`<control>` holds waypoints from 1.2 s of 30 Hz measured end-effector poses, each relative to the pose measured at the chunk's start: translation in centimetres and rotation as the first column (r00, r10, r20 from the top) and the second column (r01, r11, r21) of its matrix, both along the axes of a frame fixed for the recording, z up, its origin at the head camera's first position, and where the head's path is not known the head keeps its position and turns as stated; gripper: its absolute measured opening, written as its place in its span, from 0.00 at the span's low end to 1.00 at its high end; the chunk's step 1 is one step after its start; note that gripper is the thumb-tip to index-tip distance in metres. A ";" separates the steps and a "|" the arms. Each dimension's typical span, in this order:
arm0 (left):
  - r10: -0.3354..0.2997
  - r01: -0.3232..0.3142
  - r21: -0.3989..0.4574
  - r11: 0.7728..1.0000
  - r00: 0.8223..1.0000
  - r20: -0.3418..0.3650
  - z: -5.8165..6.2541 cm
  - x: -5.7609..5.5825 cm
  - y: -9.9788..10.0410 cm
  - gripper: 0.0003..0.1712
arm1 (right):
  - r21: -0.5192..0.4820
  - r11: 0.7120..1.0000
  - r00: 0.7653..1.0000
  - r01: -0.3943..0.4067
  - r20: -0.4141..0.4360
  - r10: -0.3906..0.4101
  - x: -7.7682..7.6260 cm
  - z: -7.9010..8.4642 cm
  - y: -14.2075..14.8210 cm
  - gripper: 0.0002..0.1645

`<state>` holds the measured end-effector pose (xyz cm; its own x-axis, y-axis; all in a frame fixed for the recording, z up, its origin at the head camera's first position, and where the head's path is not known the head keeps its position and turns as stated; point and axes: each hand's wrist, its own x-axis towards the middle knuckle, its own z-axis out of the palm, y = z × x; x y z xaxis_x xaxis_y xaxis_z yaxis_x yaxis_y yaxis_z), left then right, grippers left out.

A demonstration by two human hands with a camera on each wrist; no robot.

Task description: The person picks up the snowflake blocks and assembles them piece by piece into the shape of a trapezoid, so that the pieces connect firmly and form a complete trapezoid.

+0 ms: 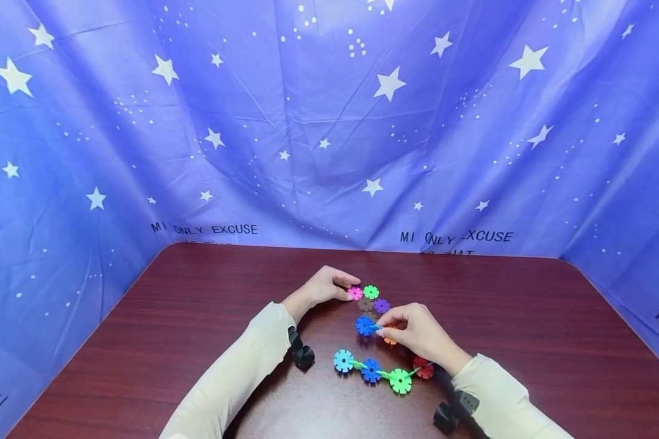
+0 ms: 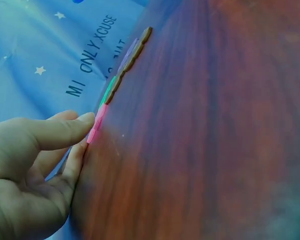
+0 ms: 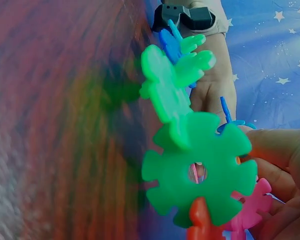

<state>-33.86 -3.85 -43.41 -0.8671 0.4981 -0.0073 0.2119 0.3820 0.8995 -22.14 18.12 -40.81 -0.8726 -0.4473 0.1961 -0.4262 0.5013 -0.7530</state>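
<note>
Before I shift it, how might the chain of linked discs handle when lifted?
The chain seems light: thin, apparently plastic discs. Slotted joints suggest it stays fairly stiff, though lifting one end could strain those narrow joints.

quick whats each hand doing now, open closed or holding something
Left hand: touching the pink disc; whether it pinches it cannot be told.
Right hand: closed, pinching a blue piece.

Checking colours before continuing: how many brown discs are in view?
2: one beside the purple disc, another partly behind the blue disc at the right hand. More may be hidden there.
</note>
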 end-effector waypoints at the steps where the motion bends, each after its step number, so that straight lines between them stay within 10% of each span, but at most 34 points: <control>1: -0.010 0.009 -0.022 1.000 1.000 -0.024 0.1 0.0 0.0 0.21 | 0.004 1.000 1.000 -0.004 0.000 0.004 0.0 0.0 0.0 0.03; 14: -0.081 0.061 -0.155 0.986 0.988 -0.131 1.3 1.0 0.2 0.19 | 0.029 0.999 1.000 -0.025 -0.018 0.025 -0.1 0.3 0.3 0.02; 36: 0.060 -0.080 0.179 0.981 0.992 0.113 2.3 8.1 -1.9 0.08 | 0.014 0.998 0.996 0.063 -0.058 -0.062 0.5 0.1 0.3 0.02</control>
<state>-25.81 -5.78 -41.13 -0.8988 0.4380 -0.0162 0.0893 0.2191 0.9716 -21.62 18.41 -40.75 -0.8864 -0.3958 0.2402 -0.4362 0.5399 -0.7199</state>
